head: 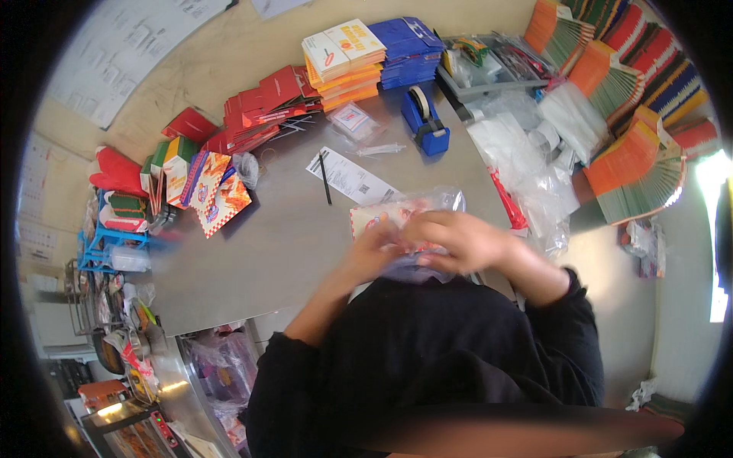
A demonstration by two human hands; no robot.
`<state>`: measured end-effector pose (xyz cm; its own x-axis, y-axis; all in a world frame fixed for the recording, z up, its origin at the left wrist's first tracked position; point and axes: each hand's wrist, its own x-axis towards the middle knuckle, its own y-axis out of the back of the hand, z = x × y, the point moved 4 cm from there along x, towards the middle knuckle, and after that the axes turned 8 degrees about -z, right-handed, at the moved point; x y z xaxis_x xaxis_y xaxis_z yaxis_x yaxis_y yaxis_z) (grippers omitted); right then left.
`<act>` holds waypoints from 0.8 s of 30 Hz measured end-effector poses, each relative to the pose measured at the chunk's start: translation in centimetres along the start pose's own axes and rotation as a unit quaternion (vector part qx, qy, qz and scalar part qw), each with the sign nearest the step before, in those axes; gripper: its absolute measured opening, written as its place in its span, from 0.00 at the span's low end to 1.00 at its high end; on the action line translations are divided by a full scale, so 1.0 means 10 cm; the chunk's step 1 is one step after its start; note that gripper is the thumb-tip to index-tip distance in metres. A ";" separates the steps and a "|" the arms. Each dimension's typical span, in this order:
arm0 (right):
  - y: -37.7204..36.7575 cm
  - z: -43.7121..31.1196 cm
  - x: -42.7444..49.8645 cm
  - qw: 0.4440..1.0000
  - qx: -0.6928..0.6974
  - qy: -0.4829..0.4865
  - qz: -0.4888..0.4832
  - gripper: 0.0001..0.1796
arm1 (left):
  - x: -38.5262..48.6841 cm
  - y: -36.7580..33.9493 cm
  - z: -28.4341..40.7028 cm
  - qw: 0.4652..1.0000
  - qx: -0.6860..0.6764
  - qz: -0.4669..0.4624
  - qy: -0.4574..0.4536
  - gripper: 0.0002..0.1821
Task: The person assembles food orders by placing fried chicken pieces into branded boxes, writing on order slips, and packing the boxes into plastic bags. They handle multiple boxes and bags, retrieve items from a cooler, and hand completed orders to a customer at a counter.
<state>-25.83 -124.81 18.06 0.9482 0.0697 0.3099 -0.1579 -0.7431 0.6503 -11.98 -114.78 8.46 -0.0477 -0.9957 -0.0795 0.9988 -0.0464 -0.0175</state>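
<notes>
A clear plastic bag (452, 200) lies at the near edge of the steel table, around a printed paper food package (361, 220) with a red-checked border. Both hands are on the bag. My left hand (375, 249) rests at its left side, fingers bent against the plastic. From the right, my right hand (458, 240) reaches over the top, its fingers curled on the film. The fingertips are partly blurred and hidden by the hands. Just beyond the bag lies a printed paper slip (355, 177) with a black stick-like pen or straw (325, 178) across it.
A blue tape dispenser (425, 123) stands near the back right. Along the wall are red folded cartons (269, 103), yellow-and-white cartons (343, 54) and blue cartons (404, 54). Loose clear bags (515, 154) cover the right side. Two flame-printed packets (215, 192) stand at left.
</notes>
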 end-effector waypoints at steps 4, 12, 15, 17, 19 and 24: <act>0.30 0.33 0.12 0.860 -0.379 -0.181 -0.289 0.16 | -0.48 0.76 0.92 0.926 -0.242 0.052 -0.286 0.08; 1.22 -0.38 0.28 0.953 -0.186 0.014 -0.237 0.05 | -0.90 0.61 1.07 0.971 0.004 0.140 -0.194 0.08; 0.99 0.06 0.65 0.989 0.027 0.066 -0.127 0.10 | -1.02 0.54 1.06 0.975 0.032 0.161 -0.148 0.07; 0.61 0.80 0.96 0.995 0.049 -0.016 -0.090 0.14 | -1.10 0.48 1.10 0.979 0.093 0.134 -0.125 0.07; 0.01 1.50 1.13 0.987 -0.076 -0.055 -0.132 0.20 | -1.19 0.45 1.14 0.974 0.148 0.134 -0.104 0.07; -1.01 2.39 1.01 0.945 -0.260 0.005 -0.200 0.25 | -1.36 0.37 1.13 0.961 0.193 0.177 -0.089 0.07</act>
<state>-8.08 -132.56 -1.96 0.9584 0.2838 -0.0290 0.0971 -0.2289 0.9686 -7.53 -102.31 20.78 0.2641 -0.9512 0.1595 0.8848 0.3048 0.3524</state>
